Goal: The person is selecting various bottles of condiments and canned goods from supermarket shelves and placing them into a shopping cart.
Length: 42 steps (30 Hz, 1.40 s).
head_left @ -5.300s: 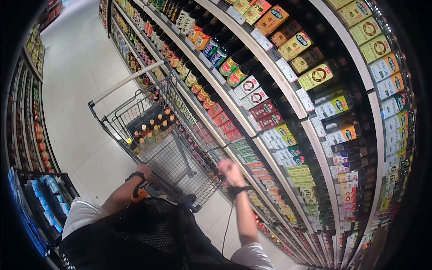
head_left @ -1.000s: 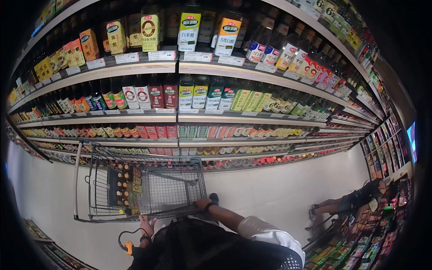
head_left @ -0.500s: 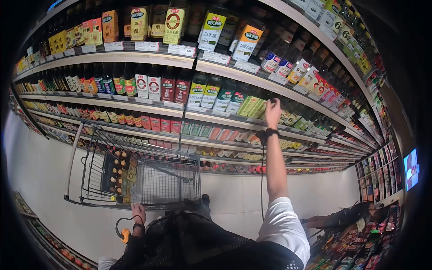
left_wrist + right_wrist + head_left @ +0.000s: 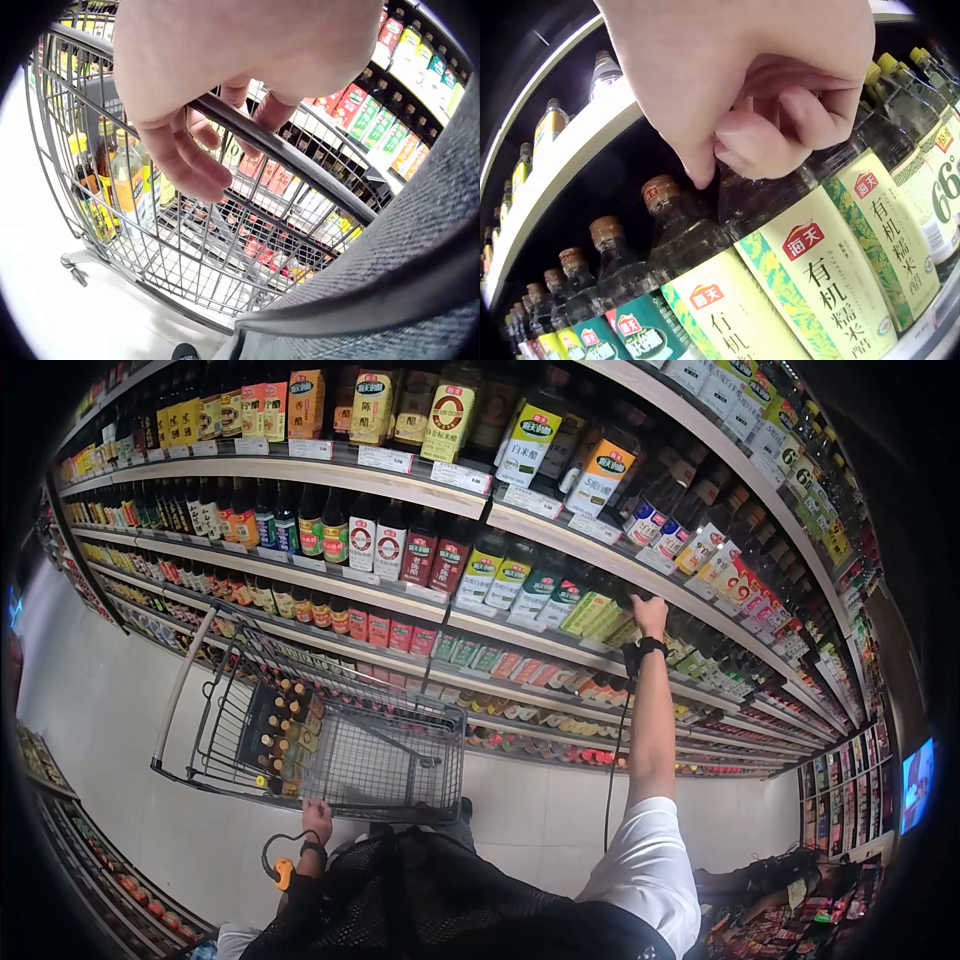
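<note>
My right hand reaches out to a middle shelf. In the right wrist view its curled fingers grip the neck of a vinegar bottle with a cream and green label; the cap is hidden in the hand. Matching bottles stand on either side, one with a brown cap. Low by the body, my left hand holds the side of the shopping cart. The left wrist view shows its fingers curled over the dark top rail. Inside the cart, several bottles stand grouped toward the handle end.
Tightly packed shelves curve across the front, and a wooden shelf edge runs just above my right hand. Another person is at the lower right beside a display. A lit screen hangs at the right. Pale floor lies below.
My right hand has left the cart's end and reached up to the shelf, where it now grips a vinegar bottle. The view has turned from along the aisle to face the shelves.
</note>
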Tool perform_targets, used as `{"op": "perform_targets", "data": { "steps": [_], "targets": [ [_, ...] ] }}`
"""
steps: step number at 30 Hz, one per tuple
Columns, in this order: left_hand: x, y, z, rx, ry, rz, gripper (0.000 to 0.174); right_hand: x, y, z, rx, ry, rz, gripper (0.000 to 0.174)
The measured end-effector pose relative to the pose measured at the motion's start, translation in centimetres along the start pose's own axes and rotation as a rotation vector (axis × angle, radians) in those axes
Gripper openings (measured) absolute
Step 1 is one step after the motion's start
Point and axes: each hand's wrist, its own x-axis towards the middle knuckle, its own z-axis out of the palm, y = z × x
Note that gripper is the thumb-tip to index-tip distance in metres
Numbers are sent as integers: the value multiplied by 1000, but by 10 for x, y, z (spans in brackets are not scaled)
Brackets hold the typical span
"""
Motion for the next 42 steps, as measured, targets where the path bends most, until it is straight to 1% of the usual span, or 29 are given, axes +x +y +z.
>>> {"op": "perform_targets", "data": {
  "steps": [1, 4, 8, 10, 11, 12, 14, 16, 19, 20, 21, 22, 24, 26, 27, 28, 30, 31, 32, 33, 34, 35, 36, 37, 38, 39, 40, 41, 42],
  "targets": [
    [-3, 4, -1, -10, -9, -23, 8, -21, -16, -19, 3, 5, -1, 48],
    [-3, 15, -6, 62, 2, -4, 11, -41, -10, -20, 159, 137, -92, 43],
    [6, -4, -3, 166, -44, 48, 14, -69, -6, -24, 373, 175, -374, 32],
    [19, -43, 6, 144, -337, -222, 14, -88, -19, -36, 395, 188, -437, 28],
    [15, -33, -8, 129, -488, -323, 16, -105, -25, -45, 410, 228, -483, 25],
    [10, 39, -48, 19, -626, -518, 18, -119, -30, -53, 387, 257, -541, 25],
    [26, 53, -68, -68, -768, -349, 21, -144, -51, -78, 384, 233, -660, 26],
    [43, 93, -85, -72, -710, 90, 18, -175, -80, -108, 330, 187, -780, 27],
    [56, 233, -111, -134, -564, 206, 24, -222, -120, -141, 434, 48, -739, 23],
    [61, 264, -110, -152, -521, 279, 26, -234, -128, -145, 491, -4, -699, 23],
    [53, 292, -117, -253, -524, 323, 28, -252, -129, -140, 544, -103, -616, 25],
    [50, 317, -113, -366, -523, 377, 29, -266, -132, -131, 635, -178, -605, 25],
    [49, 342, -93, -586, -692, 420, 37, -301, -141, -108, 832, -392, -530, 23],
    [47, 352, -78, -916, -969, 390, 43, -341, -162, -90, 845, -484, -524, 24],
    [38, 353, -72, -1035, -1090, 229, 49, -359, -178, -84, 827, -490, -509, 24],
    [29, 333, -57, -993, -1065, 152, 55, -376, -190, -73, 829, -442, -509, 25],
    [24, 314, -55, -1169, -1195, 85, 67, -399, -209, -55, 861, -493, -368, 22],
    [22, 312, -55, -1168, -1195, 78, 67, -405, -219, -50, 858, -426, -379, 24],
    [21, 309, -56, -1213, -1101, 38, 65, -409, -225, -46, 853, -360, -388, 29],
    [8, 305, -62, -1260, -999, -27, 65, -420, -224, -46, 787, -332, -464, 40],
    [4, 304, -63, -1269, -989, -41, 65, -426, -222, -44, 722, -297, -556, 51],
    [2, 306, -65, -1307, -931, -155, 68, -431, -222, -46, 686, -296, -712, 62],
    [0, 316, -72, -1341, -870, -269, 71, -441, -219, -47, 643, -461, -751, 60],
    [-5, 337, -82, -1259, -743, -309, 75, -453, -213, -41, 637, -473, -851, 60],
    [0, 328, -74, -1372, -707, -218, 73, -466, -206, -37, 633, -484, -952, 59],
    [-1, 333, -78, -1438, -633, -275, 74, -477, -204, -48, 743, -573, -928, 59],
    [0, 339, -82, -1504, -560, -327, 75, -484, -201, -54, 741, -587, -935, 59],
    [4, 336, -81, -1513, -549, -333, 75, -490, -197, -59, 647, -599, -983, 57],
    [8, 333, -80, -1586, -578, -258, 76, -494, -193, -63, 553, -608, -1030, 55]
  ]
}}
